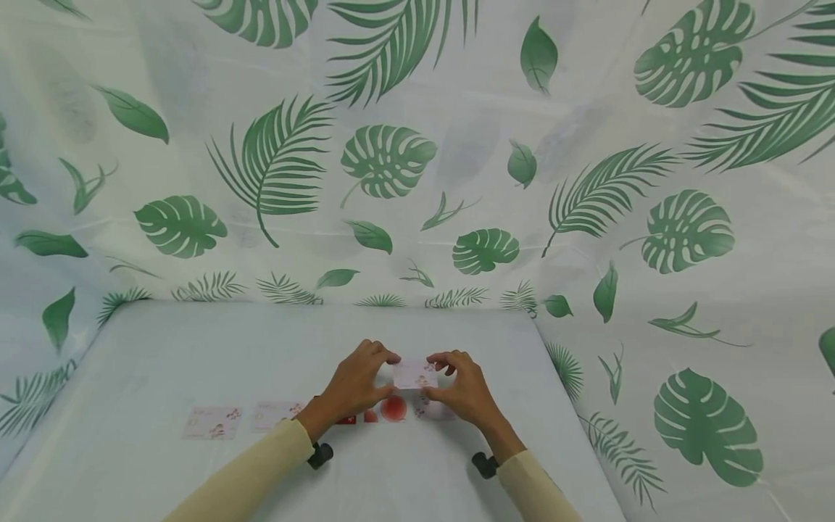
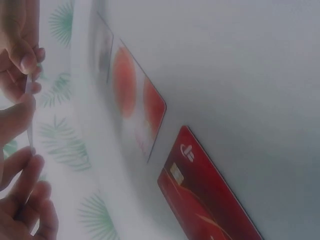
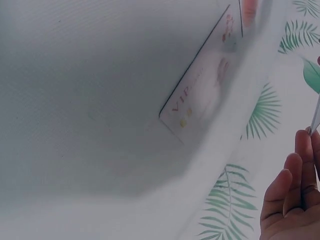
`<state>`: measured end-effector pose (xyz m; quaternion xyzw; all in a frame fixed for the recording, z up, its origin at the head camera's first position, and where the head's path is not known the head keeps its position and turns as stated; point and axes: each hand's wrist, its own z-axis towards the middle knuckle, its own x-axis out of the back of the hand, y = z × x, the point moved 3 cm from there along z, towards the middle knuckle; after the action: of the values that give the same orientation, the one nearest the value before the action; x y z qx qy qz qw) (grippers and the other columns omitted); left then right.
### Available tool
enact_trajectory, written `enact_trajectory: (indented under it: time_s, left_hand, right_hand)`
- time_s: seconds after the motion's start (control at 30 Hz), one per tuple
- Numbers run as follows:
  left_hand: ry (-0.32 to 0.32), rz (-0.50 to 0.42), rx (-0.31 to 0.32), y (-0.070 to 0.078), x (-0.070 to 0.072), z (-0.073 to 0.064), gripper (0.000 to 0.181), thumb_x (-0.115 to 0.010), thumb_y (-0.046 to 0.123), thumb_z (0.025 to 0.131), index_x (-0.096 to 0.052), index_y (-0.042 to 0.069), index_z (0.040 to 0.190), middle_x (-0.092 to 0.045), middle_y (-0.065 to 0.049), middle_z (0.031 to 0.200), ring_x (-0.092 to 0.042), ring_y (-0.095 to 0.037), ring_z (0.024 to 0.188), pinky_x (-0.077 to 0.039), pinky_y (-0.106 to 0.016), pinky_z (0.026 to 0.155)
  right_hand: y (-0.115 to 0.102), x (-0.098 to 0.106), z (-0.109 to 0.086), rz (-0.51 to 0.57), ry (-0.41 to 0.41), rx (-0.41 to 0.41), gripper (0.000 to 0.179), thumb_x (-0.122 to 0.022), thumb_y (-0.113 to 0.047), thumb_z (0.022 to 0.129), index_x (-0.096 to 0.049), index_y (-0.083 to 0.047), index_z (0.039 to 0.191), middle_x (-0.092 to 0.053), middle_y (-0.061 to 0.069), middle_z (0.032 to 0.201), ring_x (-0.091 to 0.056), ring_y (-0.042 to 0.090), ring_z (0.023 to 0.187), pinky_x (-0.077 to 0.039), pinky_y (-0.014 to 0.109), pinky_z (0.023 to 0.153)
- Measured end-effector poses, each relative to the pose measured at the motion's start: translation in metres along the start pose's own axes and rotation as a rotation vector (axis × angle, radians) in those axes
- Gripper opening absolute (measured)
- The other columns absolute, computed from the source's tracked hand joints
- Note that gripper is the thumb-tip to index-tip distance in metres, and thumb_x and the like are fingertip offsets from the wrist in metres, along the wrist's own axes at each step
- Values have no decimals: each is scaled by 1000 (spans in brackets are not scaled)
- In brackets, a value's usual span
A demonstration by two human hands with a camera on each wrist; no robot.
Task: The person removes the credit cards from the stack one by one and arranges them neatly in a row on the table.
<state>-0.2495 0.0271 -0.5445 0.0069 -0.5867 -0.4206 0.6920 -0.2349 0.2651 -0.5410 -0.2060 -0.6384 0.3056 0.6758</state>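
A pale pink card (image 1: pixel 414 373) with small floral prints is held up just above the table, seen edge-on in the left wrist view. My left hand (image 1: pixel 359 377) pinches its left end between thumb and fingers. At the opposite end my right hand (image 1: pixel 464 388) grips it the same way. Beneath and nearer lie a white card with red circles (image 1: pixel 393 408) and a pale card marked VIP (image 3: pixel 192 95). Beside them is a dark red chip card (image 2: pixel 207 195), partly hidden by the left hand in the head view.
Two more pink cards (image 1: pixel 212 423) lie in the same row at the left, one partly behind the left forearm. A white cloth covers the table (image 1: pixel 130 471). A leaf-printed white curtain (image 1: pixel 443 159) rises behind and along both sides.
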Motion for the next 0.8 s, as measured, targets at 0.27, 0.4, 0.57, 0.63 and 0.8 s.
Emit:
enact_trajectory:
  time_s: [0.27,0.4,0.57,0.63,0.8]
  left_hand:
    - [15,6,-11,7,-3,1,45,-91,28,85,-74,18,125,-67,5,113,-57,-14,109,-58,-34,94]
    - [32,15,-12,10,-3,1,47,-92,30,83,-74,18,125,-69,5,110,-57,-13,105,-58,-32,91]
    - [61,21,5,11,-5,2,49,-94,33,81,-74,18,123,-70,5,107,-57,-12,102,-57,-30,87]
    - [69,17,11,11,-6,2,49,-95,34,80,-75,18,121,-71,4,106,-57,-12,101,-57,-30,86]
    - [72,6,14,14,-8,3,49,-95,37,80,-75,16,119,-71,2,105,-56,-13,101,-57,-31,85]
  right_hand:
    - [4,5,-6,-21,13,17,54,-98,-25,76,-74,-25,125,-66,-8,106,-57,16,100,-48,34,83]
    - [7,7,-9,-28,23,18,55,-98,-24,76,-74,-26,125,-66,-8,107,-58,16,100,-48,33,83]
    - [10,10,-11,-32,38,7,56,-98,-21,75,-74,-26,125,-67,-7,109,-58,17,100,-47,33,83]
    - [11,11,-12,-25,42,-2,57,-98,-21,74,-74,-26,125,-68,-7,109,-57,16,100,-48,33,83]
    - [14,14,-14,-19,42,-31,57,-99,-21,74,-74,-29,125,-67,-8,110,-57,15,101,-48,33,84]
